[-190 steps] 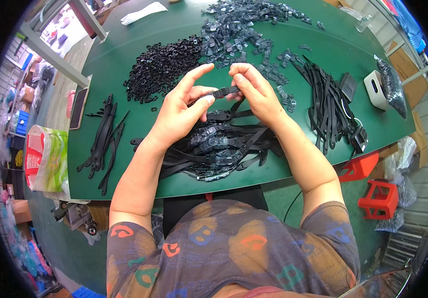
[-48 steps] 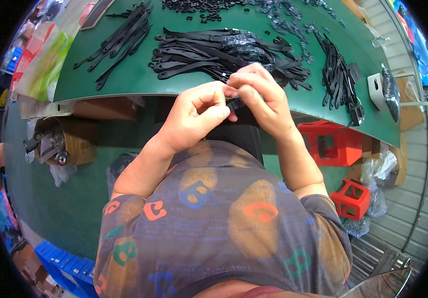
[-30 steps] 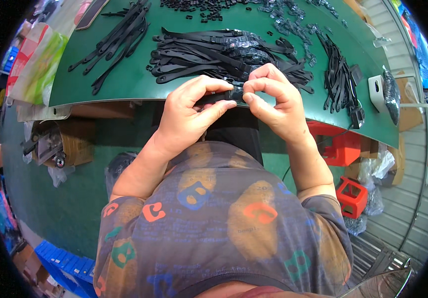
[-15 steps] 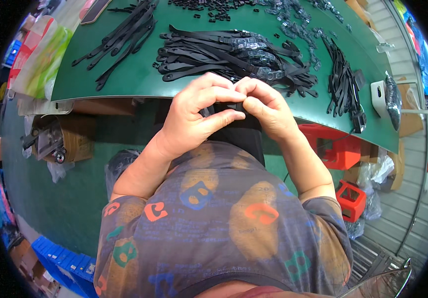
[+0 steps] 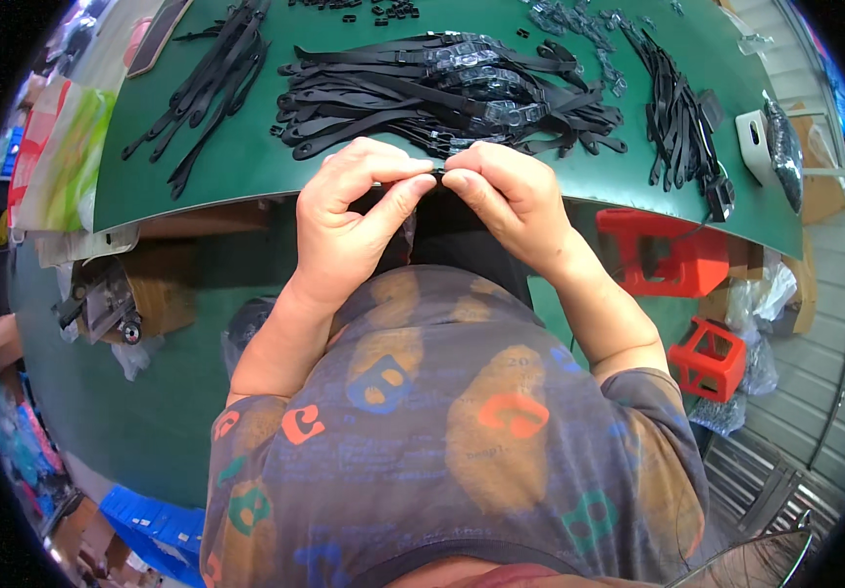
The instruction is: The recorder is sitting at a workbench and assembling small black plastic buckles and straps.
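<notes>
While left hand and right hand pinch closed on small, mostly hidden black piece, even grip advisable.

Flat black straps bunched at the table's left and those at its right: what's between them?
The head view shows mainly a large pile of black straps with clear plastic buckles, then loose clear plastic pieces.

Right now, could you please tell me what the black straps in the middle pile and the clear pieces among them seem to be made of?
Black straps: perhaps rubber or coated webbing, with a smooth, low sheen; they are flat and curved, but the look leaves it open. Clear pieces: probably hard plastic, glossy, as they look see-through and catch bright glints.
</notes>
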{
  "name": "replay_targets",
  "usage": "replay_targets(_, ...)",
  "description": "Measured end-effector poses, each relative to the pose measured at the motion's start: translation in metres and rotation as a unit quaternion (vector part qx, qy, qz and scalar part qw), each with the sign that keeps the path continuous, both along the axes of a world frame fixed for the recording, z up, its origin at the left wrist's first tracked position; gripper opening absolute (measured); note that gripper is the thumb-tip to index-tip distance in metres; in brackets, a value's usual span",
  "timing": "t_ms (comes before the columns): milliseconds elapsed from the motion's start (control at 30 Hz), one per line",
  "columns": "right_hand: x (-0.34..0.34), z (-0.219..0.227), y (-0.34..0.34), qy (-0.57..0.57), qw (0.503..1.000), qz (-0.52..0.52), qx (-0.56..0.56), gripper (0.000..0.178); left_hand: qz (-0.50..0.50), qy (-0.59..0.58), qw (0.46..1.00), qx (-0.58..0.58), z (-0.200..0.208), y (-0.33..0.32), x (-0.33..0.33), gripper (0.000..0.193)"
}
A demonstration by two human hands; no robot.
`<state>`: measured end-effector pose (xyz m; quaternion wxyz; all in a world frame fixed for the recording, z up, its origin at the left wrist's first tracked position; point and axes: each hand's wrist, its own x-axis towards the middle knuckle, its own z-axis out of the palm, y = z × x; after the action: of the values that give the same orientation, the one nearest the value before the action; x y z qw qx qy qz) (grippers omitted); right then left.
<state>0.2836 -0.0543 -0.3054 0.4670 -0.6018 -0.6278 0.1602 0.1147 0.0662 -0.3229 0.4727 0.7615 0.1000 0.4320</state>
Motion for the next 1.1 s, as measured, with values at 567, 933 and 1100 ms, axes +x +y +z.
replay_targets(567,-0.002,-0.018,-0.013,-0.17,0.979,-0.066,0.096,0.031,-0.087,0.023,0.945,-0.314,-0.011,-0.021,0.004,0.004)
replay_targets(933,-0.004,-0.025,-0.017,-0.108,0.978,-0.072,0.163,0.031,-0.077,-0.004,0.94,-0.332,-0.013,-0.026,0.007,0.005)
replay_targets(1100,0.0,-0.02,-0.016,-0.134,0.98,-0.08,0.122,0.028,-0.078,0.049,0.959,-0.269,-0.01,-0.022,0.009,0.004)
